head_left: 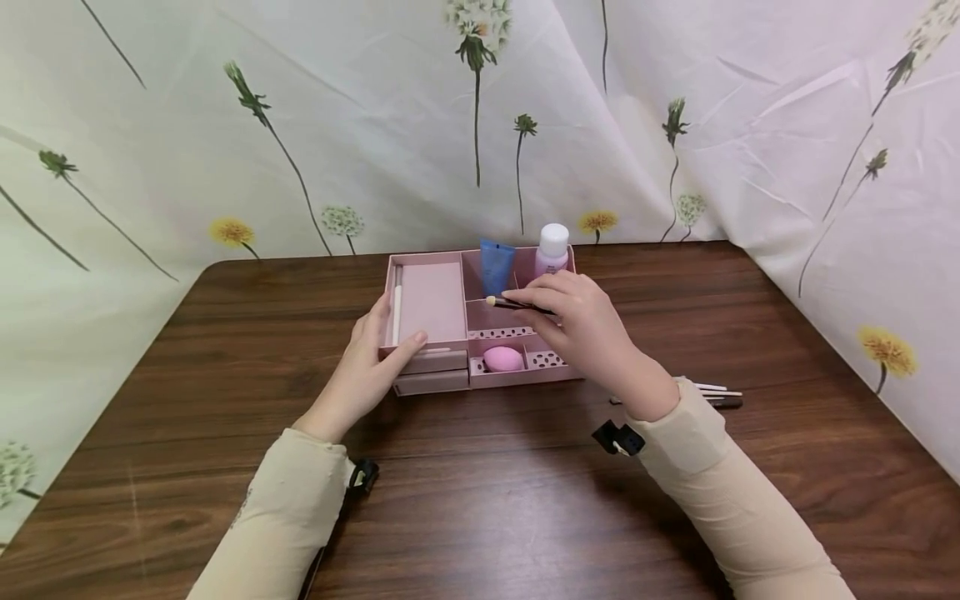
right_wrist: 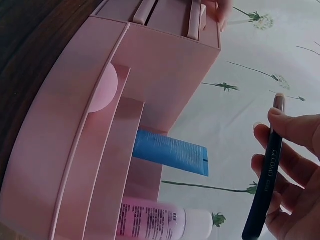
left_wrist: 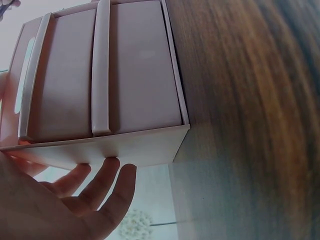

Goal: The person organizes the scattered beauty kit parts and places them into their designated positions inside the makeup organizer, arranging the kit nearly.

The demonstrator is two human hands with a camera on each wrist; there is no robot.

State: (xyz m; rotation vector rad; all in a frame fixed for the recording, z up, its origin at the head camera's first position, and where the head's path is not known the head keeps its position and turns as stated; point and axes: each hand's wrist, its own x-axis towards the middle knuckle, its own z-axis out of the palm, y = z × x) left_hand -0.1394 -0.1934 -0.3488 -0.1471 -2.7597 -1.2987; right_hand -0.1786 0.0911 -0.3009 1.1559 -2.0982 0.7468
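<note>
A pink desk organizer [head_left: 427, 304] with two drawers at its left front stands on the table. My left hand [head_left: 367, 367] holds its left side, fingers against the side wall [left_wrist: 145, 145] and thumb over the front top edge. My right hand [head_left: 581, 325] pinches a dark-handled makeup brush [right_wrist: 270, 175] above the right compartments, its pale tip pointing left. A white-handled brush [head_left: 397, 304] lies in the organizer's top left tray. A blue tube [head_left: 496, 267] and a pink bottle with a white cap [head_left: 553, 242] stand in the rear compartments. A pink makeup sponge [head_left: 502, 359] sits in a front compartment.
Several slim brushes [head_left: 720, 396] lie on the wooden table [head_left: 480, 500] at right, partly behind my right forearm. A white cloth with dandelion prints [head_left: 375, 125] hangs along the table's back and sides.
</note>
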